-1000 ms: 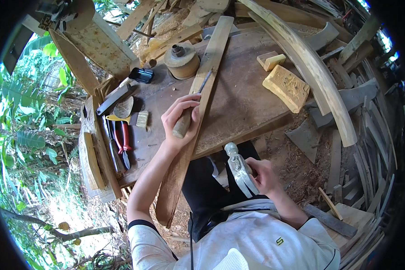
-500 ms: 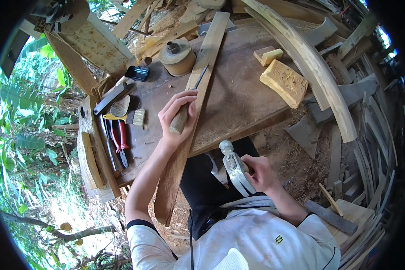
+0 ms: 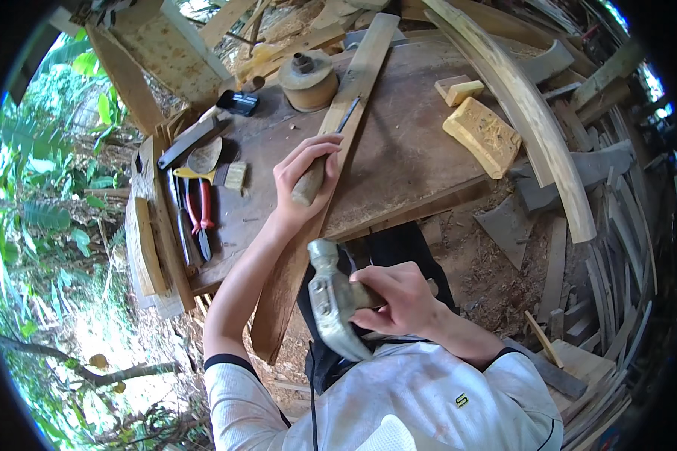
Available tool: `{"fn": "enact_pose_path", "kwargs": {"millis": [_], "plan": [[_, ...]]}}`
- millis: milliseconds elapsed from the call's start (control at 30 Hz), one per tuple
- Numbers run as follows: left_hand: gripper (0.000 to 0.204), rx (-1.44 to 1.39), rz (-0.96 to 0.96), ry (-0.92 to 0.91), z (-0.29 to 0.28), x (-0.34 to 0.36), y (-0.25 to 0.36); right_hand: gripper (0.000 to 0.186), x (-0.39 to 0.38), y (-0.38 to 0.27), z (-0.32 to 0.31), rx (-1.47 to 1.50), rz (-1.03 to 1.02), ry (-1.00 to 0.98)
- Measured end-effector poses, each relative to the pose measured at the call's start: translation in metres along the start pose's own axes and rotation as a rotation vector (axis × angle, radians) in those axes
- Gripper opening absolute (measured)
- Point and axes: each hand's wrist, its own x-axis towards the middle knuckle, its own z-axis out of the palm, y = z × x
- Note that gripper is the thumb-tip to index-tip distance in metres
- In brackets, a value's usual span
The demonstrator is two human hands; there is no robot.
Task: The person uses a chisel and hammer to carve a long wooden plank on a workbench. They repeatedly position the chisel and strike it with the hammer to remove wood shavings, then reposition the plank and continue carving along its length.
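My left hand [image 3: 292,180] is closed round the wooden handle of a chisel [image 3: 308,186]. The thin metal blade slants away from me, its tip on or just over a long plank [image 3: 370,56]. That plank lies across the worktable [image 3: 406,154] and its near end juts past the table edge beside my left forearm. In my right hand [image 3: 405,302] is a claw hammer [image 3: 329,297], gripped by its handle near the head. The hammer is over my lap, apart from the chisel, with its striking face pointing toward the table and its claw toward my shirt.
At the table's left lie red-handled pliers [image 3: 205,218], a paintbrush [image 3: 233,176] and a black plastic piece [image 3: 238,102]. A round wooden block with a bolt [image 3: 308,81] stands behind. Yellowish wood blocks [image 3: 483,137] and a long curved timber [image 3: 538,124] are at the right, beside stacked offcuts.
My right hand has brought the hammer leftward, closer to the chisel handle, and turned its head. The left hand keeps its grip on the chisel; the whole view has shifted slightly.
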Motion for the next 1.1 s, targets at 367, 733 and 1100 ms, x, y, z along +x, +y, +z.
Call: {"fn": "enact_pose_path", "kwargs": {"millis": [367, 733, 1100], "plan": [[0.018, -0.066, 0.044, 0.027, 0.003, 0.003, -0.006, 0.039, 0.035, -0.001, 0.015, -0.181, 0.079, -0.034], [0.018, -0.122, 0.024, 0.032, 0.005, 0.001, -0.007, 0.043, 0.034, 0.015, 0.016, -0.156, 0.148, -0.060], [0.021, -0.083, 0.026, 0.017, 0.008, 0.005, -0.007, 0.038, 0.035, 0.019, 0.009, -0.138, -0.081, 0.006]]}}
